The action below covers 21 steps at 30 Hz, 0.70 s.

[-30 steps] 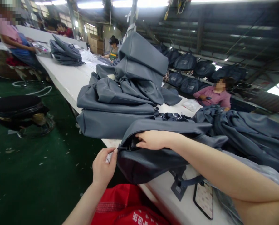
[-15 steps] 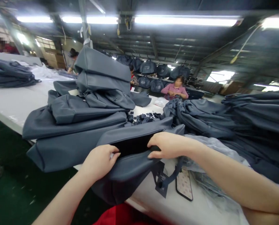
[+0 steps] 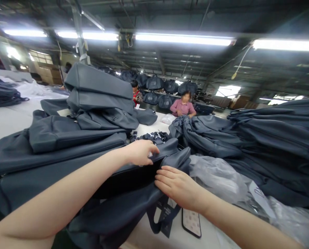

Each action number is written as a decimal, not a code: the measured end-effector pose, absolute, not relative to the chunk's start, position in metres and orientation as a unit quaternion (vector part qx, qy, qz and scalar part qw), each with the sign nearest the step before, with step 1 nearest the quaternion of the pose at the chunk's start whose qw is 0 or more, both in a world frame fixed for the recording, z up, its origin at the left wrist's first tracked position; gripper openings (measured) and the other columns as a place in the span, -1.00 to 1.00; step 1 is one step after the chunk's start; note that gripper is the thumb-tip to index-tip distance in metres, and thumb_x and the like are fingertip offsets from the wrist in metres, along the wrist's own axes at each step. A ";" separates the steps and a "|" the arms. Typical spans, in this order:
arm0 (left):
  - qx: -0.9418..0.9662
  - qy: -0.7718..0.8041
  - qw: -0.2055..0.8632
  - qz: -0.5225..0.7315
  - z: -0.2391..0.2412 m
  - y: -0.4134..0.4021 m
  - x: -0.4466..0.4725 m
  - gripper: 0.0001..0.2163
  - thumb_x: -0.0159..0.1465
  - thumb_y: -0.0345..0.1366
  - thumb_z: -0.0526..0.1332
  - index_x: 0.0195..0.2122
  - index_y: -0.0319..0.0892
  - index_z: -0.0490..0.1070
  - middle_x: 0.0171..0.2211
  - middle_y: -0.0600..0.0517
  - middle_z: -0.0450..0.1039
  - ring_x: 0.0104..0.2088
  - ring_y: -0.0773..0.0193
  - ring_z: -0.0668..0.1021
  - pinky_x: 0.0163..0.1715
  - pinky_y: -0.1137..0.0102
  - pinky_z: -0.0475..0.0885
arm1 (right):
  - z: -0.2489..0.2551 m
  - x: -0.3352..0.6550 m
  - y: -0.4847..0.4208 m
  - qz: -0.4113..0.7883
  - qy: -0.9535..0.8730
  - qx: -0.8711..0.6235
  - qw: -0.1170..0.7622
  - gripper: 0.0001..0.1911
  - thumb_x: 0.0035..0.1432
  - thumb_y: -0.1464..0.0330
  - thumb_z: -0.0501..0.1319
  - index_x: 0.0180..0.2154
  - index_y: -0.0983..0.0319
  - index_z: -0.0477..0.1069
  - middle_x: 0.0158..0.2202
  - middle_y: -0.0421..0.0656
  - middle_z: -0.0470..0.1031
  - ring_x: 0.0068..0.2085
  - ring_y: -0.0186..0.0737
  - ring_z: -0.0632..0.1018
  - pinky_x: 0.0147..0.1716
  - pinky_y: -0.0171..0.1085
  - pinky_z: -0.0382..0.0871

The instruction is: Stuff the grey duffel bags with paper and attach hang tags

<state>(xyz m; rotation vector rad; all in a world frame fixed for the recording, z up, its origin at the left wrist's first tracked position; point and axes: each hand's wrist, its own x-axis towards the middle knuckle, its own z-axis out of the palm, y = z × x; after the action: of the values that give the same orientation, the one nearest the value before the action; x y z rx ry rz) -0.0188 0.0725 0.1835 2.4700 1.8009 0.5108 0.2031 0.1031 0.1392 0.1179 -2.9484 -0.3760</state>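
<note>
The large, soft, blue-grey bag (image 3: 113,214) lies on the white table (image 3: 141,226), its long axis running from about 8 o'clock to 2 o'clock and its dark mouth gaping between two rims. The right hand (image 3: 176,186) is at the near rim and the left hand (image 3: 141,152) at the far one, toward 10 o'clock from the right, so neither is clearly nearer the bag. Right fingers lie straight and together on the edge, pointing to 10 o'clock; with the thumb hidden, I cannot tell if they pinch it. Left fingers are half curled, pointing toward 3 o'clock; whether they grip is unclear. Most of the mouth stretches toward 8 o'clock from both sets of fingers. A pale patterned phone (image 3: 191,223) sits at 5 o'clock from the right hand.
</note>
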 end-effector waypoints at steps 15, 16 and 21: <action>0.656 0.748 -0.101 -0.023 0.094 0.004 -0.006 -0.57 0.27 -0.47 0.03 0.18 -0.34 0.27 -0.09 -0.33 0.47 -0.26 -0.01 0.61 -0.29 0.17 0.52 | 0.129 0.193 0.107 -0.088 -0.984 0.067 0.139 -0.85 0.25 0.48 0.09 -0.19 0.25 0.41 -0.26 -0.10 0.52 -0.09 -0.21 0.47 0.22 -0.15 0.14; 0.639 0.766 -0.065 -0.013 0.089 -0.005 -0.010 -0.56 0.25 -0.44 0.10 0.18 -0.31 0.28 -0.04 -0.32 0.47 -0.18 -0.04 0.60 -0.18 0.14 0.51 | 0.128 0.194 0.107 -0.085 -0.984 0.073 0.142 -0.85 0.25 0.48 0.10 -0.19 0.24 0.42 -0.26 -0.11 0.52 -0.09 -0.22 0.47 0.23 -0.16 0.14; 0.658 0.734 0.150 0.080 0.091 -0.039 -0.026 -0.65 0.28 -0.32 0.10 0.08 -0.02 0.43 0.03 -0.08 0.48 0.02 0.04 0.52 0.10 0.14 0.36 | 0.124 0.205 0.109 -0.067 -0.980 0.079 0.168 -0.81 0.30 0.46 0.07 -0.12 0.23 0.42 -0.17 -0.13 0.54 -0.02 -0.24 0.47 0.26 -0.16 0.11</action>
<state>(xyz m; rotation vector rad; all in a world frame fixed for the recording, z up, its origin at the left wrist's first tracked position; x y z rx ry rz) -0.0260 -0.0387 0.0913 1.8898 2.1078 0.2284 0.2049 0.1089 0.1240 0.2250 -2.7883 -0.1899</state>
